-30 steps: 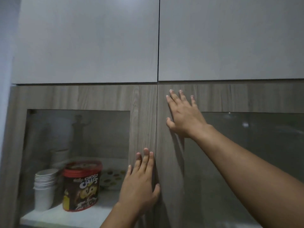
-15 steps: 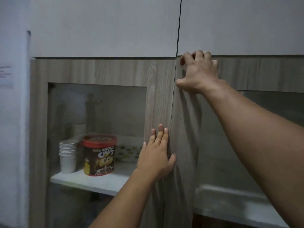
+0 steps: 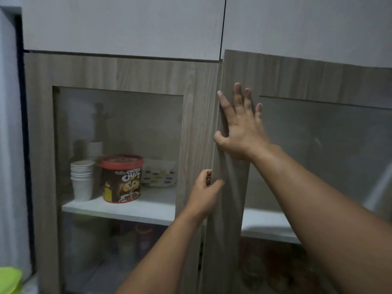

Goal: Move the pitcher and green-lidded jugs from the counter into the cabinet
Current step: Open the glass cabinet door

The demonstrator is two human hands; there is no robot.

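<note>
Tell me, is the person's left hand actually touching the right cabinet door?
Touching. The head view shows the left hand curled around the free edge of the right cabinet door, fingertips hooked behind it and the thumb pressed on its front.

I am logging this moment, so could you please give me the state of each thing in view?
Right cabinet door: ajar.
Left cabinet door: closed.
Left hand: gripping the right door's edge.
Right hand: flat on the right door, thumb at its edge.
Choco Chips tub: lidded, upright.
Paper cups: stacked.

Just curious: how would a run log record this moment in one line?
right cabinet door ajar | left hand gripping edge | right hand on frame
</note>
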